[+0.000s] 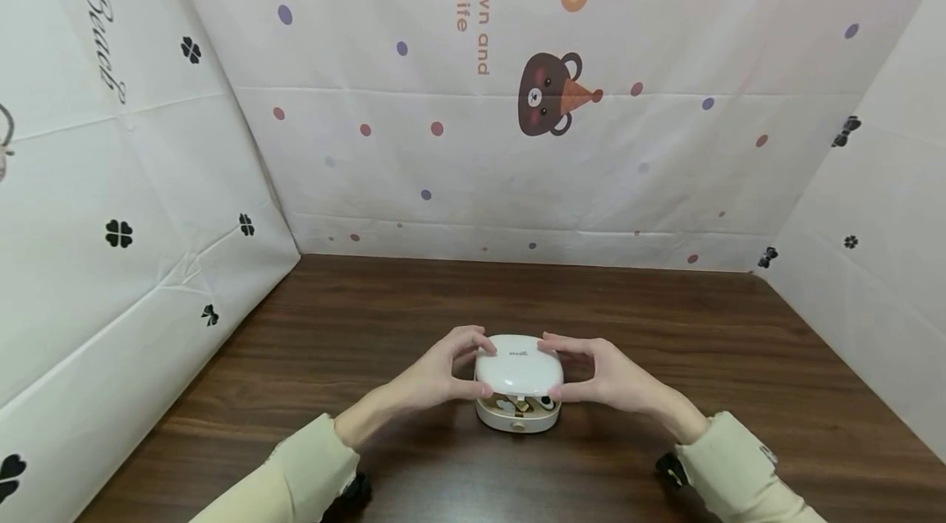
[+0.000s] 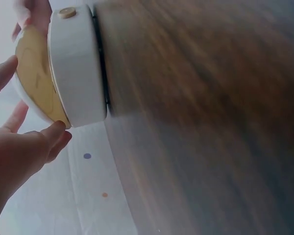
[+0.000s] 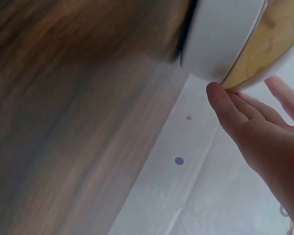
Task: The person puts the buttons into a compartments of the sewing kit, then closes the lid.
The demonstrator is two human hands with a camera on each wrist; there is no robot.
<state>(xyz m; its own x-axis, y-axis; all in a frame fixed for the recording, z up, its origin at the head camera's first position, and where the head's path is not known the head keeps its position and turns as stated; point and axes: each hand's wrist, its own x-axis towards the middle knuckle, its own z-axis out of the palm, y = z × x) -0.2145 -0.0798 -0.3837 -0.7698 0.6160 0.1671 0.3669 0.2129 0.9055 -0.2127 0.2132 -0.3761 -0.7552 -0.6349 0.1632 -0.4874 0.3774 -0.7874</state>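
Note:
A small white rounded box (image 1: 517,423) stands on the table with its glossy white lid (image 1: 519,367) part way raised. Gold-coloured lining (image 2: 35,68) shows in the gap, and small items inside are only partly visible in the head view. My left hand (image 1: 454,363) grips the lid's left side, thumb at the front edge and fingers over the top and back. On the opposite side my right hand (image 1: 606,375) holds the lid in the same way. A round gold-toned button (image 2: 67,12) sits on the front of the base.
The dark wood-grain table (image 1: 355,301) reaches back to a white printed sheet (image 1: 473,170) with dots and bear drawings. More white sheeting (image 1: 148,162) hangs along the left side, and another sheet (image 1: 872,194) on the right. Both forearms wear pale sleeves (image 1: 310,457).

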